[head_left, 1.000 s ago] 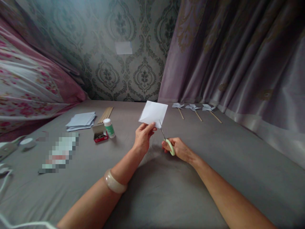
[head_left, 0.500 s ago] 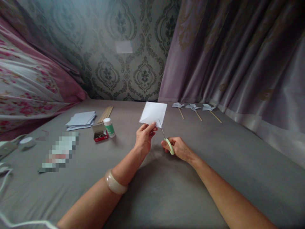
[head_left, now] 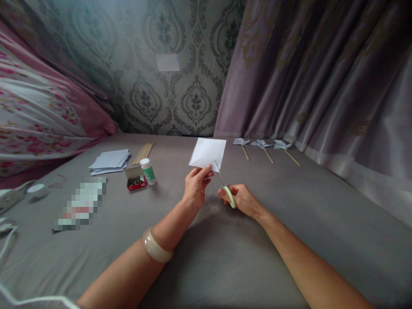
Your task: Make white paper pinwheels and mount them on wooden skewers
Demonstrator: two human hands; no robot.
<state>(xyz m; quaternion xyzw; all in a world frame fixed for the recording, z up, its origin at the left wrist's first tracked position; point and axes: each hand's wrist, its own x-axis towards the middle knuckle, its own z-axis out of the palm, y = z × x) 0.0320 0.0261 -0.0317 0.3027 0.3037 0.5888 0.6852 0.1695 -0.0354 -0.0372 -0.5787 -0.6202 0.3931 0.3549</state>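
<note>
My left hand (head_left: 197, 182) pinches the lower edge of a square sheet of white paper (head_left: 207, 152), thumb on top, holding it up above the grey bed cover. In my right hand (head_left: 240, 199) is a pair of scissors (head_left: 230, 197) with pale green handles, my fingers wrapped round them. The blades reach up to the paper's lower right corner, and one blade lies over its face. How far the paper is cut there is too small to make out.
At left are a paper stack (head_left: 109, 161), wooden sticks (head_left: 143, 153), a green-and-white bottle (head_left: 148, 172), an open red box (head_left: 136, 183) of small pieces, and a blurred-out packet (head_left: 82, 204). Three paper pinwheels (head_left: 261, 145) on sticks lie back right. A white cable (head_left: 35, 299) runs front left.
Almost nothing differs. Both hands, the paper and the scissors keep their places, with only a slight shift of the whole view.
</note>
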